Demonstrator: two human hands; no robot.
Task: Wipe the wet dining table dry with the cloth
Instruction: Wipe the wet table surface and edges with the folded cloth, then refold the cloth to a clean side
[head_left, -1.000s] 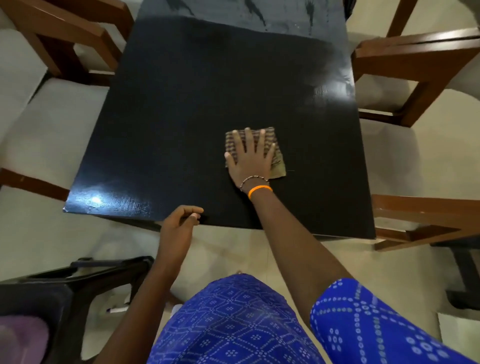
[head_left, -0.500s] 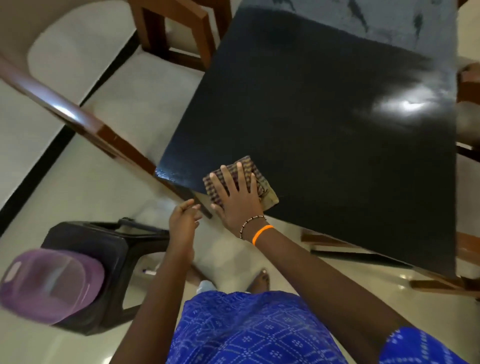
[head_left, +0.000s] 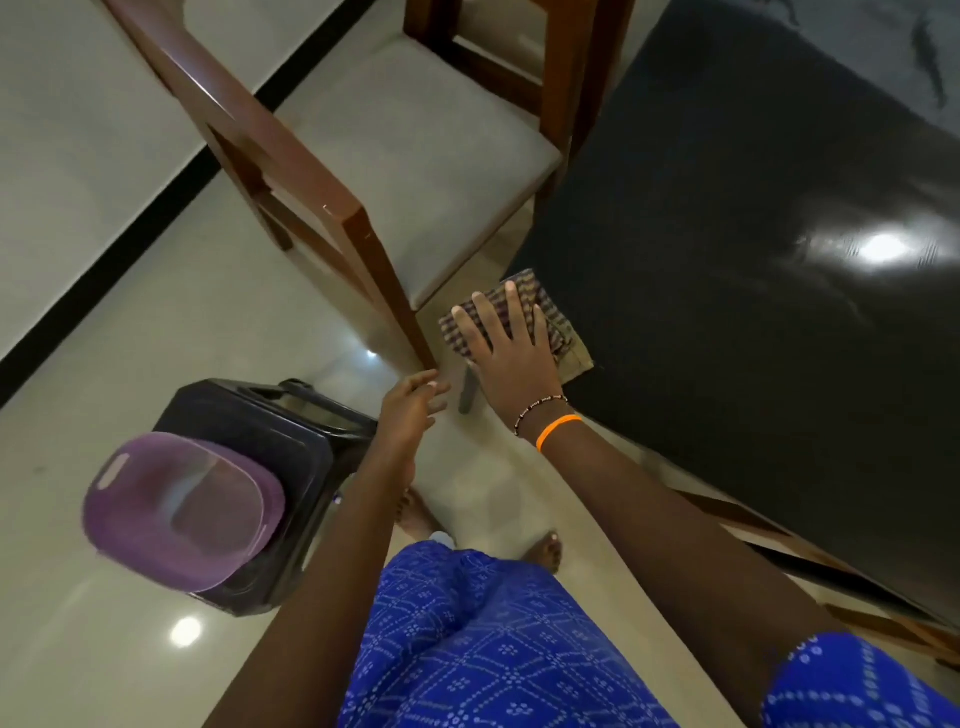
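Observation:
The black dining table fills the right of the view, glossy with a light glare and wet streaks at its far end. A folded brown checked cloth lies on the table's near left corner, partly overhanging the edge. My right hand presses flat on the cloth with fingers spread. My left hand hovers just off the corner, below the table edge, fingers loosely curled and holding nothing.
A wooden chair with a grey seat stands close to the table's left side. A black plastic stool carrying a purple container sits on the tiled floor at my left. Another chair frame shows under the table's near edge.
My right hand slid the cloth left across the table to the near left corner. My left hand stayed near the edge. The view swung left, bringing the chair and stool in.

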